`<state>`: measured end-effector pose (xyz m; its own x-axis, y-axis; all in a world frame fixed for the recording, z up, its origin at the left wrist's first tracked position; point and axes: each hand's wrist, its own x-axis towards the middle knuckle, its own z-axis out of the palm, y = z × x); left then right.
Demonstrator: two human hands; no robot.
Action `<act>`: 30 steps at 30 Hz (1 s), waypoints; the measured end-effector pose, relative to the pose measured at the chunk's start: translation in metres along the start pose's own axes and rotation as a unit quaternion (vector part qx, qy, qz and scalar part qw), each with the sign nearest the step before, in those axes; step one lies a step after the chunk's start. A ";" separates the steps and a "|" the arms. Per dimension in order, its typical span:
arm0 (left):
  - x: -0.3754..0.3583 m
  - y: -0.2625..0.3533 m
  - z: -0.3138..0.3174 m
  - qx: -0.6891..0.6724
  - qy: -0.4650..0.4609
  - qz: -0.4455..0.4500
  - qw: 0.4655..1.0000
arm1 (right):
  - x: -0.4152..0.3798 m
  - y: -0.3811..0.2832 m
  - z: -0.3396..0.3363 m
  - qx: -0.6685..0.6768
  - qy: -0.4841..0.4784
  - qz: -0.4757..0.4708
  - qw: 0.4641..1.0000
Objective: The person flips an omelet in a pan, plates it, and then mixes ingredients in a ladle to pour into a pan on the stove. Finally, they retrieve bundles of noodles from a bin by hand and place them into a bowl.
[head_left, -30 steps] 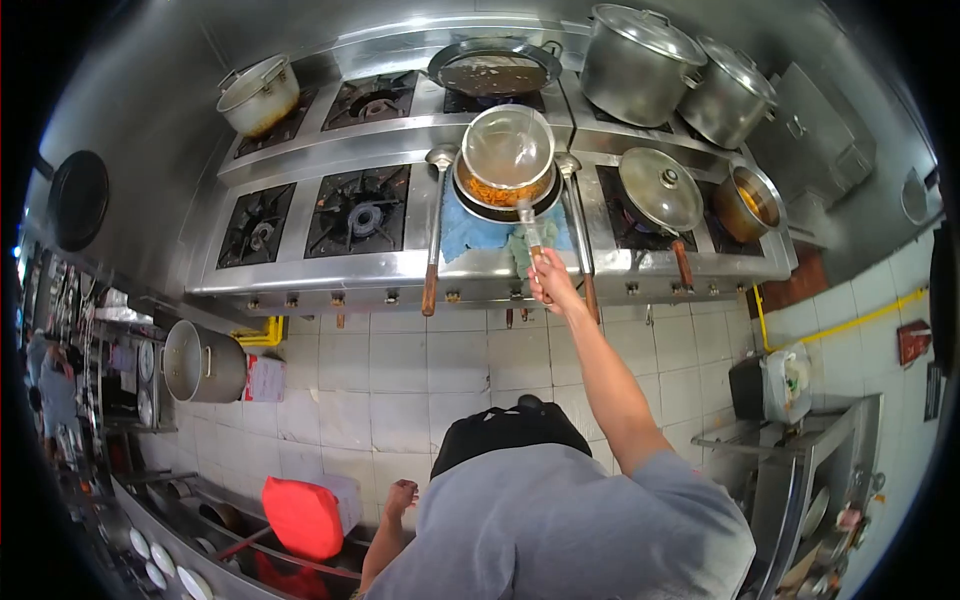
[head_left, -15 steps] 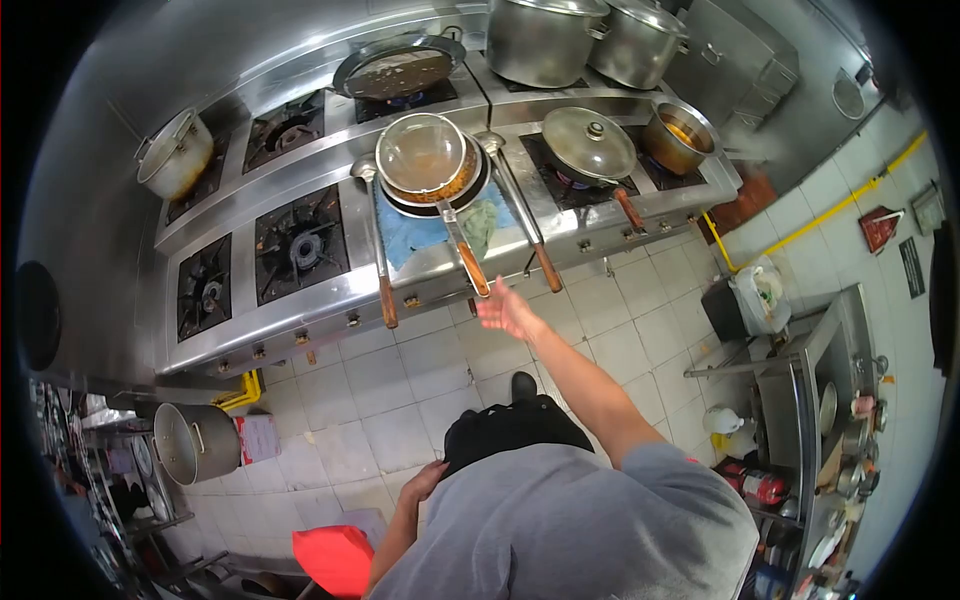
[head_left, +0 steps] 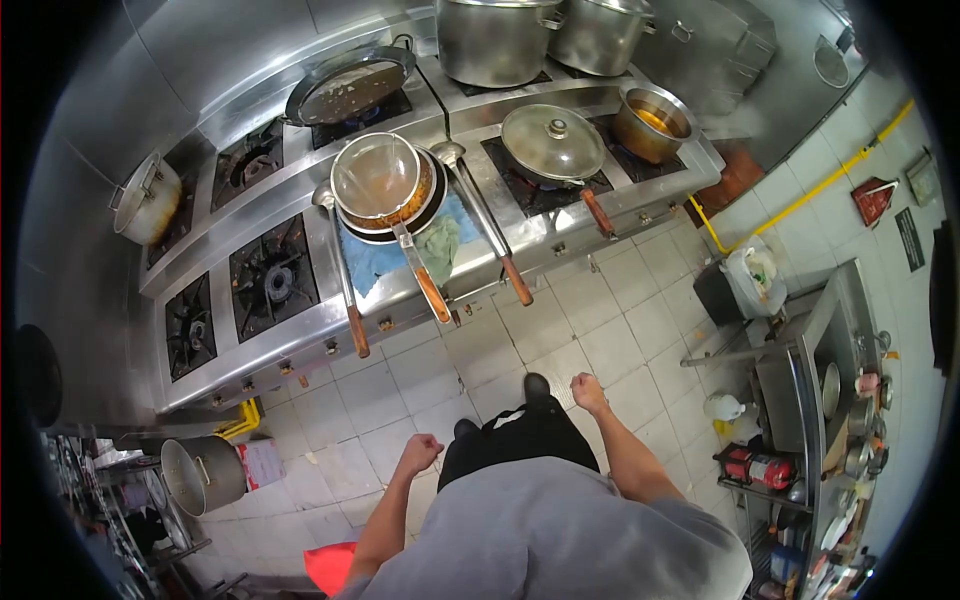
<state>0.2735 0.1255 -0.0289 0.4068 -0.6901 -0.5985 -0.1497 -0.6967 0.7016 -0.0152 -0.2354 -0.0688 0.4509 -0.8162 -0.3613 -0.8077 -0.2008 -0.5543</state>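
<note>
Over the tiled floor, my left hand (head_left: 421,454) is closed in a loose fist, with nothing visible in it. My right hand (head_left: 589,392) is also curled closed, level with my right thigh and away from the stove. A wire strainer (head_left: 378,175) rests on stacked pans, its wooden handle (head_left: 433,295) jutting past the stove's front edge. Beneath lie a blue cloth (head_left: 366,262) and a green cloth (head_left: 437,243). One ladle (head_left: 341,265) lies left of the pans, another (head_left: 483,215) to their right.
The steel stove (head_left: 240,362) holds a lidded pan (head_left: 553,145), a pot of brown liquid (head_left: 653,122), a wide black pan (head_left: 350,88) and large stockpots (head_left: 495,42). A bin (head_left: 752,283) and a metal shelf (head_left: 812,400) stand at the right; a pot (head_left: 203,475) sits lower left.
My right hand has drawn back from the strainer's handle and curled closed. My left hand has come forward from beside my hip. The view has shifted, and the strainer still rests on the pans.
</note>
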 end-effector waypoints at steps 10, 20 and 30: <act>0.112 0.187 0.042 -0.147 0.098 0.060 0.982 | 0.092 -0.140 -0.045 0.109 0.045 -0.190 0.975; 0.139 0.294 0.130 -0.086 0.226 0.054 0.969 | 0.208 -0.234 -0.097 0.548 -0.477 0.022 0.687; 0.108 0.203 0.182 -0.037 0.097 -0.043 0.994 | 0.110 -0.190 -0.258 0.527 -0.513 -0.081 0.673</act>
<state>0.1229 -0.1263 -0.0215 0.5830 -0.5721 -0.5769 -0.0420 -0.7304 0.6818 0.0900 -0.4271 0.1901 0.9622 0.0823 -0.2597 -0.2424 0.6939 -0.6780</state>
